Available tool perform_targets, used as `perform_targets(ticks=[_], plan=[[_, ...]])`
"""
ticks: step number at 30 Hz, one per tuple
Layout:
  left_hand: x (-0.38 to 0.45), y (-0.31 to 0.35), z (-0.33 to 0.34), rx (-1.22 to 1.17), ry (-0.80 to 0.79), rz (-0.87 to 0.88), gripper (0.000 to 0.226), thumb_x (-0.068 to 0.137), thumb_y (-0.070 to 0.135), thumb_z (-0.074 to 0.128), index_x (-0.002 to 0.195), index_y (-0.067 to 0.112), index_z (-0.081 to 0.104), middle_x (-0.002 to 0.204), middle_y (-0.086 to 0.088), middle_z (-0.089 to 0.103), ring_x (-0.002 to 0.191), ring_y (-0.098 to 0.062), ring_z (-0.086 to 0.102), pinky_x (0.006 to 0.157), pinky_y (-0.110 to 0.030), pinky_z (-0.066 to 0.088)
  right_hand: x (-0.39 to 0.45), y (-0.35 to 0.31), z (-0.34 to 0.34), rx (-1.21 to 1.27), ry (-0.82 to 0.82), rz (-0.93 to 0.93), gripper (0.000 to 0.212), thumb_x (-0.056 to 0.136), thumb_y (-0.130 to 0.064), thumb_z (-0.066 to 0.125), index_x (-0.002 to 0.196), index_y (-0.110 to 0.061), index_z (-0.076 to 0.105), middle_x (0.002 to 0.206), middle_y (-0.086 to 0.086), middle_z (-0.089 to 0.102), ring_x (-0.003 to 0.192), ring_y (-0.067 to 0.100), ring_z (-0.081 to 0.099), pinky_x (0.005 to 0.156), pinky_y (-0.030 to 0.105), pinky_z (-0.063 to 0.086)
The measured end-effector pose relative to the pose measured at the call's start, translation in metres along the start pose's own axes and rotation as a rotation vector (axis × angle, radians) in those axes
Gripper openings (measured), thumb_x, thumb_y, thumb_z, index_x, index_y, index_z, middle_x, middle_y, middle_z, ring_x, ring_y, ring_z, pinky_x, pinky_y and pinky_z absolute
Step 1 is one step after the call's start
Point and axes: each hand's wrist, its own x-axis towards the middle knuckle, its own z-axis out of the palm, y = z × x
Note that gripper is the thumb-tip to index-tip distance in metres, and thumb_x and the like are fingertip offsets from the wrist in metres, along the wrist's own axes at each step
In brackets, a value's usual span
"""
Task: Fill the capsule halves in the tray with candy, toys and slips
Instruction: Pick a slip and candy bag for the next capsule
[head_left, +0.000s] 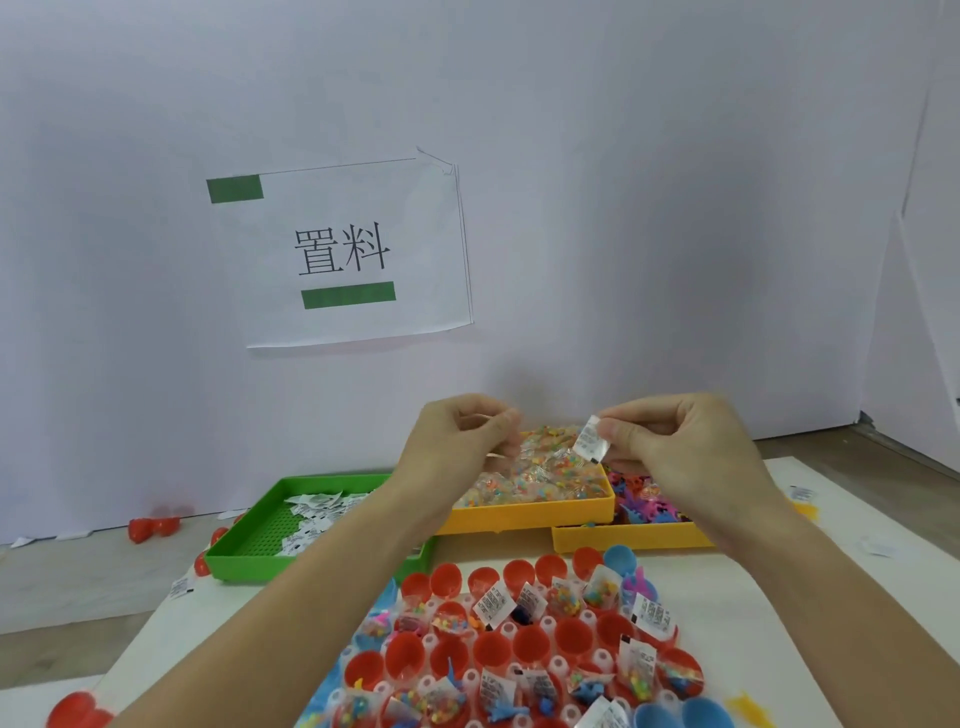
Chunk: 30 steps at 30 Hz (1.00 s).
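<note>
The light is bright, even and diffuse, with a cool violet cast on the wall (623, 182). Shadows are soft: a faint one edges the right side of the paper sign (343, 249), and dim patches lie under the green tray (244, 556). No strong glare shows. The wide lens bends straight lines near the edges. The left hand (457, 441) is smeared with motion blur at the fingers. The red capsules (78, 712) at the lower left corner are out of focus.

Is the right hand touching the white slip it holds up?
Touching: the head view shows the right hand pinching the white slip by its upper edge.
</note>
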Motion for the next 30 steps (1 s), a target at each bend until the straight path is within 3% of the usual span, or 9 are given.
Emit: perform_targets(ticks=[4, 6, 10, 13, 16, 20, 24, 26, 30], plan=[[0.017, -0.018, -0.003, 0.507, 0.023, -0.018, 0.012, 0.091, 0.02, 0.067, 0.084, 0.011, 0.071, 0.077, -0.008, 0.071, 0.066, -0.019, 0.062, 0.063, -0.033, 0.055, 0.009, 0.005, -0.018, -0.031, 0.115, 0.019, 0.006, 0.088, -0.01, 0.074, 0.089, -0.013, 0.078, 0.072, 0.0, 0.077, 0.066, 0.012, 0.075, 0.063, 0.021, 0.06], [0.021, -0.026, 0.003, 0.7, -0.027, -0.022, 0.019, 0.091, 0.029, 0.068, 0.084, 0.012, 0.071, 0.076, -0.004, 0.068, 0.059, -0.014, 0.058, 0.052, -0.025, 0.048, 0.011, 0.007, -0.021, -0.065, 0.116, 0.017, 0.007, 0.088, -0.011, 0.073, 0.09, -0.016, 0.079, 0.078, 0.0, 0.078, 0.07, 0.012, 0.075, 0.071, 0.028, 0.06], [0.032, -0.035, 0.018, 0.875, -0.014, -0.065, 0.036, 0.089, 0.033, 0.069, 0.071, 0.002, 0.068, 0.061, -0.01, 0.059, 0.051, -0.02, 0.05, 0.049, -0.023, 0.039, 0.009, 0.008, -0.02, -0.088, 0.078, 0.011, 0.009, 0.088, -0.011, 0.073, 0.087, -0.019, 0.078, 0.078, -0.004, 0.077, 0.068, 0.005, 0.074, 0.061, 0.015, 0.058], [0.038, -0.041, 0.026, 0.937, -0.042, -0.136, 0.029, 0.086, 0.026, 0.072, 0.068, 0.006, 0.061, 0.062, -0.012, 0.055, 0.056, -0.023, 0.048, 0.055, -0.03, 0.04, 0.008, 0.007, -0.018, -0.122, 0.052, -0.002, 0.01, 0.089, -0.014, 0.073, 0.087, -0.023, 0.078, 0.076, -0.006, 0.077, 0.072, 0.007, 0.074, 0.067, 0.021, 0.06], [0.039, -0.043, 0.028, 0.875, -0.012, -0.142, 0.026, 0.085, 0.019, 0.074, 0.065, 0.01, 0.06, 0.065, -0.007, 0.06, 0.057, -0.017, 0.053, 0.055, -0.025, 0.043, 0.006, 0.006, -0.017, -0.124, 0.022, -0.002, 0.013, 0.089, -0.017, 0.073, 0.083, -0.028, 0.075, 0.075, -0.005, 0.077, 0.074, 0.009, 0.074, 0.078, 0.032, 0.061], [0.032, -0.034, 0.024, 0.719, 0.077, -0.086, 0.016, 0.087, 0.02, 0.072, 0.078, 0.009, 0.064, 0.078, -0.007, 0.065, 0.06, -0.015, 0.055, 0.051, -0.022, 0.04, 0.006, 0.006, -0.014, -0.122, 0.029, -0.006, 0.014, 0.088, -0.017, 0.073, 0.081, -0.03, 0.075, 0.075, -0.009, 0.076, 0.073, 0.003, 0.073, 0.08, 0.031, 0.06], [0.01, -0.02, 0.01, 0.553, 0.169, -0.014, 0.016, 0.089, 0.021, 0.07, 0.081, 0.008, 0.064, 0.074, -0.006, 0.071, 0.059, -0.017, 0.064, 0.05, -0.022, 0.044, 0.004, 0.006, -0.012, -0.112, 0.036, -0.007, 0.014, 0.088, -0.019, 0.074, 0.08, -0.031, 0.075, 0.08, -0.012, 0.075, 0.081, 0.007, 0.071, 0.082, 0.033, 0.058], [-0.006, -0.01, 0.0, 0.373, 0.158, -0.009, 0.014, 0.089, 0.015, 0.069, 0.083, 0.004, 0.063, 0.074, -0.01, 0.073, 0.061, -0.02, 0.07, 0.05, -0.022, 0.05, 0.003, 0.003, -0.01, -0.108, 0.011, -0.017, 0.014, 0.087, -0.02, 0.074, 0.08, -0.032, 0.075, 0.077, -0.01, 0.076, 0.08, 0.008, 0.071, 0.08, 0.031, 0.059], [-0.032, 0.002, -0.019, 0.166, 0.162, 0.044, 0.012, 0.088, 0.009, 0.07, 0.08, 0.002, 0.063, 0.072, -0.013, 0.073, 0.062, -0.024, 0.072, 0.053, -0.021, 0.053, -0.001, -0.005, -0.005, -0.07, -0.056, -0.06, 0.013, 0.088, -0.018, 0.073, 0.083, -0.03, 0.076, 0.078, -0.011, 0.077, 0.074, 0.002, 0.072, 0.06, 0.012, 0.055]])
